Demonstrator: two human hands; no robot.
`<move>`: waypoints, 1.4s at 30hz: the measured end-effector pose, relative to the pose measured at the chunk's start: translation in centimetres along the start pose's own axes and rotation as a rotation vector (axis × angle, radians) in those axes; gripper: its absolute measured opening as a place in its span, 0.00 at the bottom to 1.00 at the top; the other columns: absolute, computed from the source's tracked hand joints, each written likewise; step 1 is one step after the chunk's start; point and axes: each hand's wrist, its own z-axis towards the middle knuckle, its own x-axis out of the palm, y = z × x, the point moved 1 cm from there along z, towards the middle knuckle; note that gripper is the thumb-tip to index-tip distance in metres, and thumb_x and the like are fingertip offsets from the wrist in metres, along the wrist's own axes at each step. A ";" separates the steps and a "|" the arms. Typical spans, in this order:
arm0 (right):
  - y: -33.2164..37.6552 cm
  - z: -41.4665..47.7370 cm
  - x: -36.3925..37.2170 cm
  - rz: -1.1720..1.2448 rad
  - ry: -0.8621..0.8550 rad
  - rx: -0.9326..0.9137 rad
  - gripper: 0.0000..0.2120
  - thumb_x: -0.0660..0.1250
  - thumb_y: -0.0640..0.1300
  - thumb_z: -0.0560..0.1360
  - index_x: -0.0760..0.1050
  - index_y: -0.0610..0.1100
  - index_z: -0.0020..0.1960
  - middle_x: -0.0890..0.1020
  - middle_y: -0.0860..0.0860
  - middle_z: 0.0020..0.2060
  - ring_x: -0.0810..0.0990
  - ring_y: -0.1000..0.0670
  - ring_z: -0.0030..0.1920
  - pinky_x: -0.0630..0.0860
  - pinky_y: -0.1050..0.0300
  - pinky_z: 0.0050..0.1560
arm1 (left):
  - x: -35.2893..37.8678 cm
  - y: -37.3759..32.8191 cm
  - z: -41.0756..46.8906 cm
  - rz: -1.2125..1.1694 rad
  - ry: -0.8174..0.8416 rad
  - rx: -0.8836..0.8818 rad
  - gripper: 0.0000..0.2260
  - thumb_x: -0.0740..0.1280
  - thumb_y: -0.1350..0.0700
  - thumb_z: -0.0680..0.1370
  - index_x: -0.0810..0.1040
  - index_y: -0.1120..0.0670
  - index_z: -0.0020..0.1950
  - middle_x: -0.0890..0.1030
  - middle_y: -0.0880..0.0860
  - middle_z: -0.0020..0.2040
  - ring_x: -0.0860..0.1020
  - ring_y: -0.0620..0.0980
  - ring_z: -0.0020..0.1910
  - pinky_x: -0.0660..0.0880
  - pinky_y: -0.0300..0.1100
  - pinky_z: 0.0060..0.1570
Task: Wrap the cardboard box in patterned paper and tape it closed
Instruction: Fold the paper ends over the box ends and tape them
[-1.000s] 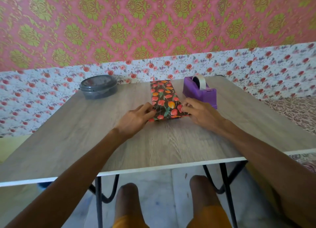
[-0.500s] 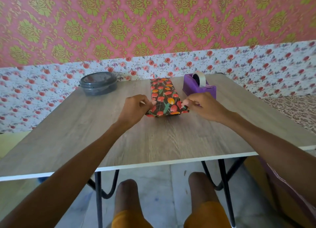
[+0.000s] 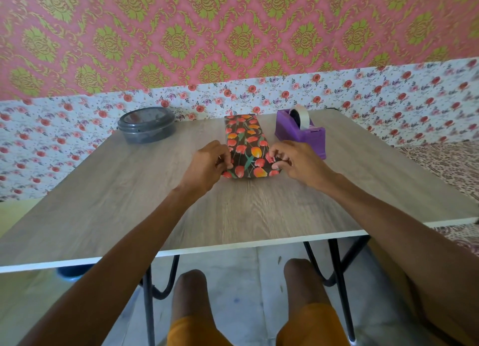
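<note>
Dark tulip-patterned paper covers the box [image 3: 245, 143] lying lengthwise on the table [image 3: 259, 210], its near end pinched between the left hand [image 3: 207, 164] and right hand [image 3: 298, 161].

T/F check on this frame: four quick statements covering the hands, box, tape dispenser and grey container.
1. The left hand and right hand pinch the paper at the near end of the box. True.
2. The tape dispenser stands left of the box. False: it stands to its right.
3. The grey container sits near the far left corner of the table. True.
4. Bare cardboard shows on the box's top. False: patterned paper covers it.
</note>
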 end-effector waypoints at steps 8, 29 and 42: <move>-0.3 0.2 1.5 0.013 -0.140 0.118 0.12 0.78 0.38 0.68 0.78 0.39 0.48 0.80 0.50 0.38 0.78 0.53 0.36 0.78 0.55 0.37 | 0.3 0.6 -0.1 -0.039 -0.024 0.028 0.05 0.72 0.65 0.74 0.79 0.57 0.44 0.76 0.47 0.47 0.76 0.46 0.47 0.77 0.32 0.42; -0.8 -0.5 1.4 -0.081 -0.055 -0.138 0.06 0.75 0.35 0.72 0.79 0.42 0.44 0.82 0.51 0.40 0.80 0.54 0.40 0.77 0.64 0.39 | 0.4 0.2 -0.8 -0.059 -0.008 -0.106 0.12 0.76 0.59 0.72 0.74 0.53 0.48 0.78 0.46 0.54 0.75 0.44 0.51 0.73 0.23 0.37; 1.0 0.7 1.2 0.426 -0.284 0.234 0.12 0.72 0.32 0.72 0.72 0.45 0.45 0.79 0.56 0.41 0.80 0.55 0.43 0.76 0.63 0.43 | 0.5 -1.0 -0.5 -0.581 -0.273 -0.481 0.17 0.75 0.62 0.73 0.71 0.54 0.56 0.80 0.51 0.47 0.80 0.50 0.47 0.81 0.43 0.45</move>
